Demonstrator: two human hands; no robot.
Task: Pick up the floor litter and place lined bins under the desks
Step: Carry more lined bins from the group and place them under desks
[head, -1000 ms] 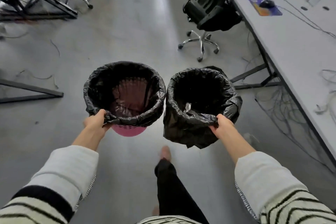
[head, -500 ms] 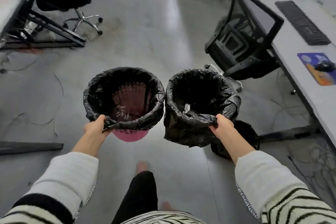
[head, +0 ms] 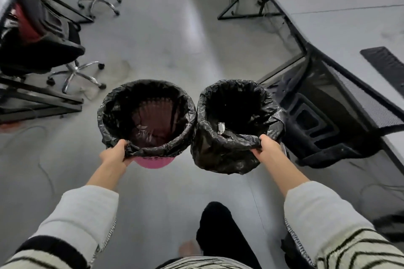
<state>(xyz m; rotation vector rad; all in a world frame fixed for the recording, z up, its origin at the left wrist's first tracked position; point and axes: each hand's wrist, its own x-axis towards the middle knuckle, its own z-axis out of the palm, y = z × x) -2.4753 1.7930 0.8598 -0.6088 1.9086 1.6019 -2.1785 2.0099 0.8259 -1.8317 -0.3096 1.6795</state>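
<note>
I carry two bins side by side above the grey floor, both lined with black bags. My left hand (head: 115, 155) grips the near rim of the pink bin (head: 154, 161), whose ribbed pink wall shows through its liner. My right hand (head: 265, 147) grips the near rim of the second bin (head: 220, 155), fully wrapped in its black bag. A small pale scrap (head: 221, 128) lies inside the second bin by the near rim. The two bins touch each other at the rims.
A black mesh office chair (head: 323, 116) stands close on the right, against a long white desk (head: 341, 13) with a keyboard (head: 387, 65). Another black chair (head: 41, 50) and desk frame are on the left. Open floor runs ahead between them. My leg (head: 220, 231) is below.
I have walked forward along the aisle: the right-hand chair is now beside the bins and the left chair is closer. Both hands hold the bins as before.
</note>
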